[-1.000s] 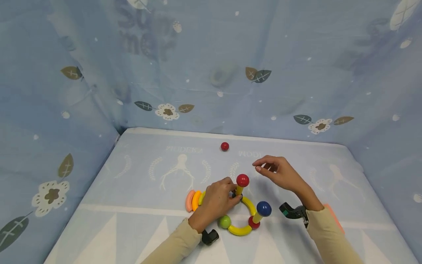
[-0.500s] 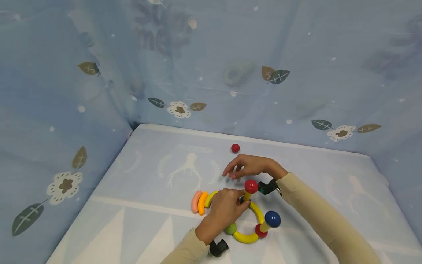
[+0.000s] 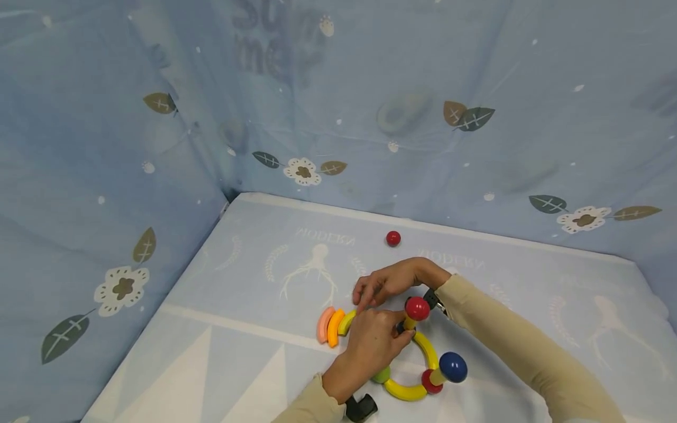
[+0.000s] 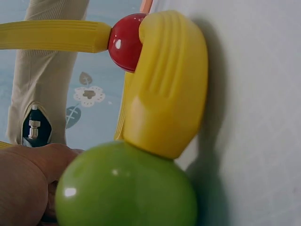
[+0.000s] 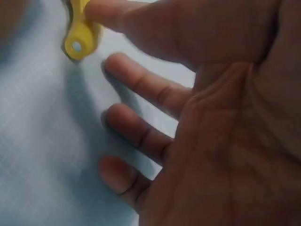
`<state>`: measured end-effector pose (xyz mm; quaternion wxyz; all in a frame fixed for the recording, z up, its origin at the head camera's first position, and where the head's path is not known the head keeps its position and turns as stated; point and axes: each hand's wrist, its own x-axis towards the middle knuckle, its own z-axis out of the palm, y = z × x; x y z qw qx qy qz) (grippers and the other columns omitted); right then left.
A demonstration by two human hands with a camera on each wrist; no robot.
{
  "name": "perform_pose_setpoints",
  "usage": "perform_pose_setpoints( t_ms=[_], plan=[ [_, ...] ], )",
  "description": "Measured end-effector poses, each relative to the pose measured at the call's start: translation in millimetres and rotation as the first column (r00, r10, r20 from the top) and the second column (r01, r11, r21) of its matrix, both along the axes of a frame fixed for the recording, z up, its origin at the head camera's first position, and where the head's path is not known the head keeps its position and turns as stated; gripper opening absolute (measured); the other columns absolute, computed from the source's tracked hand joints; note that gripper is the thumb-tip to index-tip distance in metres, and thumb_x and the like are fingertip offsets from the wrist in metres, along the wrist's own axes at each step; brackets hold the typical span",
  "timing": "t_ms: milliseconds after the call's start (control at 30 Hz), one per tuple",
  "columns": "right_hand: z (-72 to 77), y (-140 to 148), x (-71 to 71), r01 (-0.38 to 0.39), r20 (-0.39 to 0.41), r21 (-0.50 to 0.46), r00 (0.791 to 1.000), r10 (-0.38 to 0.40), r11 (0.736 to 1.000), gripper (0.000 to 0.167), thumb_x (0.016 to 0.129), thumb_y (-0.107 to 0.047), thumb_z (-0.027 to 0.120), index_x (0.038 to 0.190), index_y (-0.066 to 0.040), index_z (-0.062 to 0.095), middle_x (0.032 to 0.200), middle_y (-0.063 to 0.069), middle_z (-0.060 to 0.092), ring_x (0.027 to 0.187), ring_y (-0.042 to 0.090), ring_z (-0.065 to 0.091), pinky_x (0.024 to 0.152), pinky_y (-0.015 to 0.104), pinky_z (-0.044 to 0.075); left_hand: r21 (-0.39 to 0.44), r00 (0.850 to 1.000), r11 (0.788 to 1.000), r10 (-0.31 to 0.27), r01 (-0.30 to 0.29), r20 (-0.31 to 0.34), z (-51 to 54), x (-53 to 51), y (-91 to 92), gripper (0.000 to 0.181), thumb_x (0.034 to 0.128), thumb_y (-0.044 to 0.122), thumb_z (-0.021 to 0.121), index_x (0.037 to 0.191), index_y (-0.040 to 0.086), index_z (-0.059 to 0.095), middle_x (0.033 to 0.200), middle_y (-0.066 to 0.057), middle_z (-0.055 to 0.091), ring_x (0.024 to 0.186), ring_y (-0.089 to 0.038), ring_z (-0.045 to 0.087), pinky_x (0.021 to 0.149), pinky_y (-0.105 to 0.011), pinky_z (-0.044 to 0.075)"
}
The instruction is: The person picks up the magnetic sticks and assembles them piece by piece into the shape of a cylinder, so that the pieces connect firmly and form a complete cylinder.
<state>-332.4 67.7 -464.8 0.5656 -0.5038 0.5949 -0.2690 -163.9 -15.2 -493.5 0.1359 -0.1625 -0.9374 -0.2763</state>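
On the table stands a ring of yellow curved magnetic rods [image 3: 404, 392] joined by balls. A green ball [image 4: 127, 186] and a red ball [image 4: 126, 42] are among them. My left hand [image 3: 370, 343] pinches the dark ball [image 3: 406, 329] beneath a short upright yellow rod, which is topped by a red ball [image 3: 417, 308]. Another upright at the ring's right carries a blue ball [image 3: 453, 367]. Behind the left hand, my right hand [image 3: 388, 282] reaches down with straight fingers, touching a loose yellow curved rod [image 4: 47, 35] [image 5: 81, 40]; its thumb overlaps the rod in the right wrist view.
Left of the hands lie an orange curved rod [image 3: 335, 328] and a pink curved rod [image 3: 324, 324], side by side. A loose red ball [image 3: 393, 238] sits near the table's back edge. Patterned blue cloth [image 3: 338, 106] hangs behind and at the sides.
My right hand has moved left and down, from beyond the ring's right side to the loose yellow rod. The left hand keeps its hold on the dark ball. The head view has turned rightward.
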Motion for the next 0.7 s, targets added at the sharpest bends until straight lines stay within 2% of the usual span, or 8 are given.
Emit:
perform_pose_setpoints(
  t_ms=[167, 333, 533, 600, 700],
  plan=[
    [8.1, -0.2, 4.7, 0.013, -0.067, 0.068, 0.998, -0.008, 0.998, 0.028, 0.097, -0.001, 0.053, 0.118, -0.006, 0.072, 0.130, 0.006, 0.048, 0.119, 0.012, 0.042, 0.105, 0.030, 0.032, -0.014, 1.000, 1.000, -0.003, 0.002, -0.013, 0.4, -1.1, 0.1, 0.020, 0.0805, 0.034, 0.082, 0.089, 0.017, 0.078, 0.053, 0.016, 0.044, 0.051, 0.004, 0.039, 0.052, -0.013, 0.030],
    [12.0, 4.9, 5.6, 0.034, -0.120, 0.047, 0.992, -0.029, 0.998, 0.027, 0.100, -0.007, 0.054, 0.120, -0.010, 0.072, 0.129, 0.003, 0.048, 0.121, 0.014, 0.042, 0.104, 0.030, 0.033, -0.006, 1.000, 1.000, -0.007, 0.007, -0.002, 0.3, -1.7, 0.0, 0.018, 0.0812, 0.032, 0.081, 0.090, 0.016, 0.077, 0.054, 0.016, 0.047, 0.051, 0.005, 0.040, 0.047, -0.012, 0.029],
    [11.0, 7.3, 6.3, -0.009, -0.059, 0.014, 0.998, 0.010, 1.000, 0.028, 0.100, -0.008, 0.053, 0.122, -0.010, 0.071, 0.149, 0.004, 0.039, 0.134, 0.019, 0.037, 0.107, 0.030, 0.032, 0.008, 1.000, 1.000, -0.012, 0.012, -0.006, 1.0, -1.9, -0.9, 0.019, 0.0806, 0.032, 0.082, 0.090, 0.016, 0.078, 0.056, 0.015, 0.052, 0.053, 0.004, 0.042, 0.048, -0.011, 0.030],
    [10.8, 9.7, 5.6, 0.002, -0.043, 0.049, 0.999, 0.000, 0.999, 0.030, 0.101, -0.009, 0.052, 0.127, -0.009, 0.067, 0.149, 0.002, 0.040, 0.135, 0.017, 0.037, 0.108, 0.030, 0.032, 0.007, 1.000, 1.000, -0.013, 0.013, -0.005, 0.9, -2.2, -0.9, 0.019, 0.0809, 0.033, 0.082, 0.090, 0.016, 0.078, 0.056, 0.015, 0.052, 0.053, 0.004, 0.043, 0.048, -0.011, 0.030],
    [13.4, 16.6, 4.0, 0.051, -0.071, 0.097, 0.996, -0.044, 0.994, 0.034, 0.101, -0.009, 0.051, 0.134, -0.009, 0.061, 0.146, -0.001, 0.041, 0.134, 0.015, 0.037, 0.107, 0.030, 0.032, -0.002, 1.000, 1.000, -0.011, 0.011, -0.001, 1.4, -2.5, -0.6, 0.020, 0.0814, 0.034, 0.081, 0.091, 0.017, 0.078, 0.056, 0.015, 0.053, 0.052, 0.004, 0.043, 0.047, -0.011, 0.030]
  ],
)
